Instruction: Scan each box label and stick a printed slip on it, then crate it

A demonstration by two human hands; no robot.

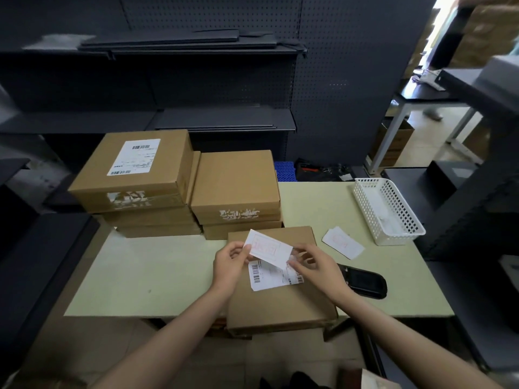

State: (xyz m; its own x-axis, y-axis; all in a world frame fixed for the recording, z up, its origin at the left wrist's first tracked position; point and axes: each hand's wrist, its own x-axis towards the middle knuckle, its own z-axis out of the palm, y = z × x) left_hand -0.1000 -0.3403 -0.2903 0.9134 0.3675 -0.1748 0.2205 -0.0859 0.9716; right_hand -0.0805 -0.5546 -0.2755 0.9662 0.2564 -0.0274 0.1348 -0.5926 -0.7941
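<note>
Slip [268, 248] pinched between both hands' fingers [238, 252].

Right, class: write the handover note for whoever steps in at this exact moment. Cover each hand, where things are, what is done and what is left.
Left hand and right hand each pinch the printed slip just above the front box, over its barcode label.
The scanner lies on the table, right of that box. A spare slip lies by the white basket.
Not yet done: stick the slip, crate the box.
Left: the two stacks of boxes behind.
</note>
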